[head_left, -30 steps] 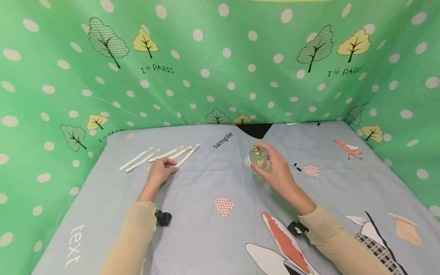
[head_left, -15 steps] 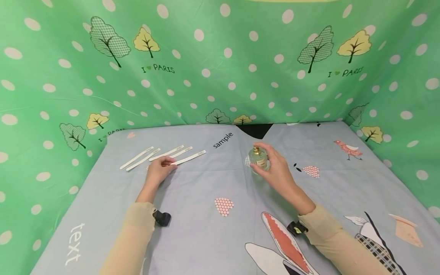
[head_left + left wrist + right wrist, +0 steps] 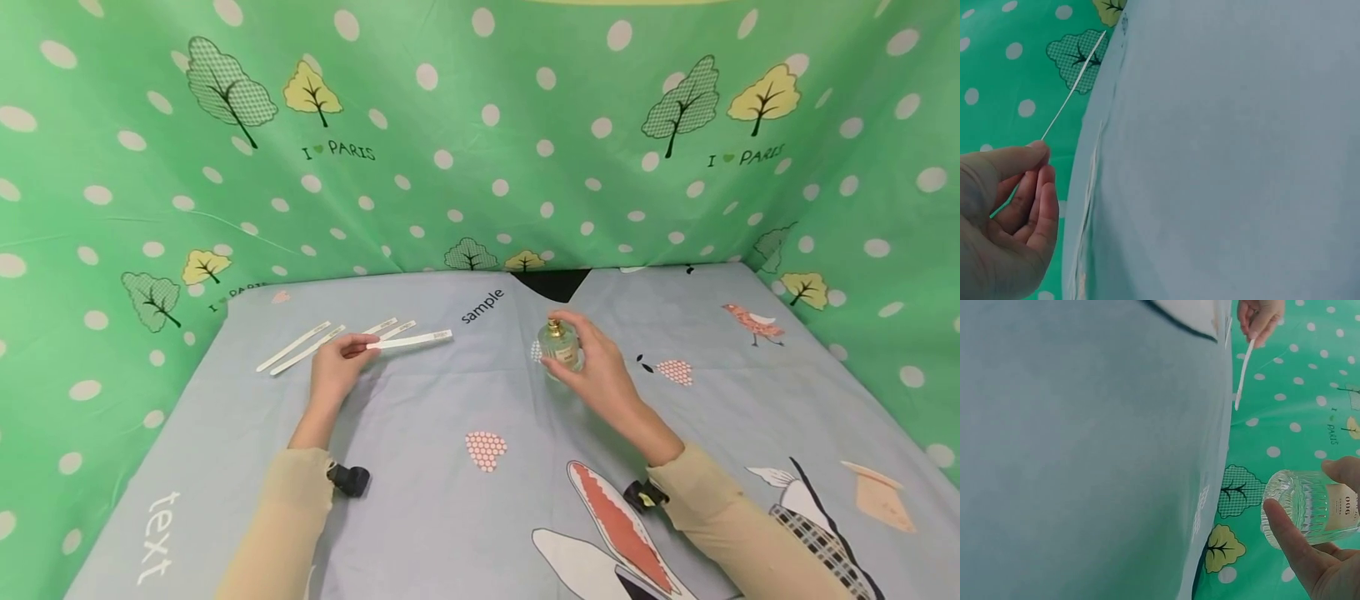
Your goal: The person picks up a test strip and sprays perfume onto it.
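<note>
My left hand [image 3: 337, 367] pinches one end of a white perfume test strip [image 3: 417, 339], which points right across the bed-sheet-like cloth. In the left wrist view the strip [image 3: 1074, 89] is seen edge-on, held between thumb and fingertips, raised off the cloth. With thumb and fingers round its sides, my right hand [image 3: 606, 379] holds a clear glass perfume bottle [image 3: 561, 346] with a gold neck, roughly upright. The right wrist view shows the ribbed base of the bottle [image 3: 1288, 506] and its pale label, held off the surface. Bottle and strip are apart.
Several more white strips [image 3: 294, 346] lie on the grey-blue printed cloth [image 3: 435, 483], to the left of and behind my left hand. A green dotted curtain [image 3: 480, 183] closes off the back and sides. Each wrist wears a small black camera [image 3: 351, 480].
My left hand has lifted the strip and swung its far end to the right, away from the other strips, now nearly level. The right hand and bottle have stayed about where they were.
</note>
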The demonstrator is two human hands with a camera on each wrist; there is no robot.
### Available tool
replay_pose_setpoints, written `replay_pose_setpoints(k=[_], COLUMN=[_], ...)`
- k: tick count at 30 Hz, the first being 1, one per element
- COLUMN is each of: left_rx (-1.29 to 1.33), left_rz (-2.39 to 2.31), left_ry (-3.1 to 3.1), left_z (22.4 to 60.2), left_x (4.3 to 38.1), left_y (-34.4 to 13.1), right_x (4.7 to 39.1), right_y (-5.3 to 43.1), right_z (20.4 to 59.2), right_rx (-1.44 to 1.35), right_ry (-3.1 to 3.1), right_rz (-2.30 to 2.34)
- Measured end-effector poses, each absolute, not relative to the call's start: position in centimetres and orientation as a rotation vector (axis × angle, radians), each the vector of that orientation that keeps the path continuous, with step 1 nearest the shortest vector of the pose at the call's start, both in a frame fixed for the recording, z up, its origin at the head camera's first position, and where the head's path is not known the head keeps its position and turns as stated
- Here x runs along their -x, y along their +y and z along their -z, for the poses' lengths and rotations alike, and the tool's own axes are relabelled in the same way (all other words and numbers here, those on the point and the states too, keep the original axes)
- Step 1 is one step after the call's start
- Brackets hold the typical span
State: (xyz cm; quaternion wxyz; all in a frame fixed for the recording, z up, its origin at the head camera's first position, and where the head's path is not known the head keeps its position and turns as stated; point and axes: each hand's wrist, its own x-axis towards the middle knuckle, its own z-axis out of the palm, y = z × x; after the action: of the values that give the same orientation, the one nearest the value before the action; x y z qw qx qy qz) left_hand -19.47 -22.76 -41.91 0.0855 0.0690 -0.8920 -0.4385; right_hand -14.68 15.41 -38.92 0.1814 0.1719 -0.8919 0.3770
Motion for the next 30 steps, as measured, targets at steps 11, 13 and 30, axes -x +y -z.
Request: replay_pose_setpoints(k=[11,13,30], left_rx=[-0.189,-0.181,-0.098], left_rz=[1.34,1.345,1.406], left_ry=[-2.587,-2.584,-2.521], left_z=[40.4,40.2,38.9], left_x=[19.1,19.1,18.5], left_y=[-21.8,-21.7,-20.1], right_x=[14.8,14.8,14.8], right_y=[15.3,15.3,15.4], right_z=[38.8,38.7,38.7], right_rx=[-0.488,-0.485,-0.49], right_ry=[-2.515,-2.514,-2.502], right_rz=[-1.062,-1.063,-1.076])
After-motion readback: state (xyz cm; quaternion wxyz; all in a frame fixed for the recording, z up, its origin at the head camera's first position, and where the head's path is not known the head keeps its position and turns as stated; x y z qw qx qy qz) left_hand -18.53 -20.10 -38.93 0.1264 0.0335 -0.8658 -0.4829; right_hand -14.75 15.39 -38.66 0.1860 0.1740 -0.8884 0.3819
